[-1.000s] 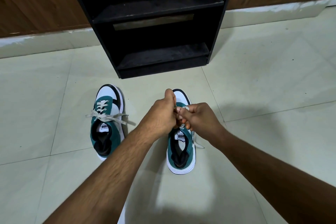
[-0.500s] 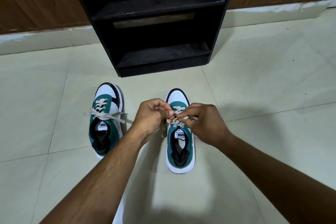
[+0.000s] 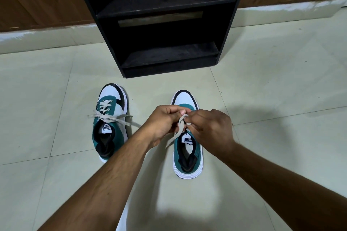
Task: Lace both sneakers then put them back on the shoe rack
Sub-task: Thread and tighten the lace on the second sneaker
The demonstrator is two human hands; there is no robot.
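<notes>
Two teal, white and black sneakers stand on the tiled floor, toes toward the rack. The left sneaker is laced, with its beige lace tied and the ends spread sideways. Over the right sneaker, my left hand and my right hand meet above the tongue, both pinching its beige lace. One lace end hangs down to the left of the tongue. The eyelets are hidden under my fingers. The black shoe rack stands just beyond the sneakers.
The rack's two visible shelves hold nothing. A wooden wall with a pale skirting runs behind it. Pale floor tiles stretch out on both sides of the sneakers.
My hands have drawn back from the toe toward the tongue of the right sneaker. A lace end now hangs free between them. The left sneaker has not moved.
</notes>
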